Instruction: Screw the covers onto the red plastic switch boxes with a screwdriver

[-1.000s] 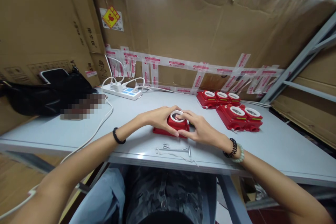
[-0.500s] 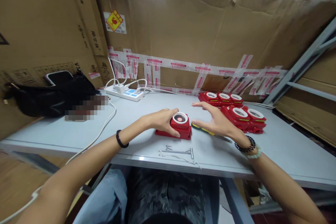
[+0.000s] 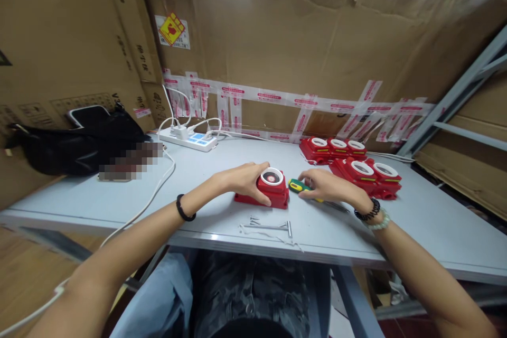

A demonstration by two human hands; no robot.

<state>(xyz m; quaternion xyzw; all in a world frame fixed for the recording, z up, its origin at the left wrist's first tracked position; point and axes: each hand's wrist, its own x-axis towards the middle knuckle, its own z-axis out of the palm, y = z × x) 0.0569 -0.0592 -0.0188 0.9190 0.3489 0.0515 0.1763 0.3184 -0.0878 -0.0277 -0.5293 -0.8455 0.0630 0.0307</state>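
A red box with a round window ringed in white (image 3: pixel 279 196) sits on the table in front of me. My left hand (image 3: pixel 247 182) is closed over its left side, thumb along the front. Just right of it lies a screwdriver (image 3: pixel 297 186) with a green and yellow handle, its shaft pointing right. My right hand (image 3: pixel 330 185) has its thumb and fingers around that handle, partly covering it. Nearer the table edge are a T-shaped metal bar (image 3: pixel 289 228) and a few small screws (image 3: pixel 253 220).
More red boxes of this kind (image 3: pixel 338 150) stand in two groups at the back right. A white power strip (image 3: pixel 194 140) with cables lies at the back left, beside a black bag (image 3: pixel 91 142). Cardboard (image 3: pixel 277 37) walls the table's rear.
My right hand has come down from above the screwdriver, and its spread fingers have closed on the handle. My left hand stays on the red box.
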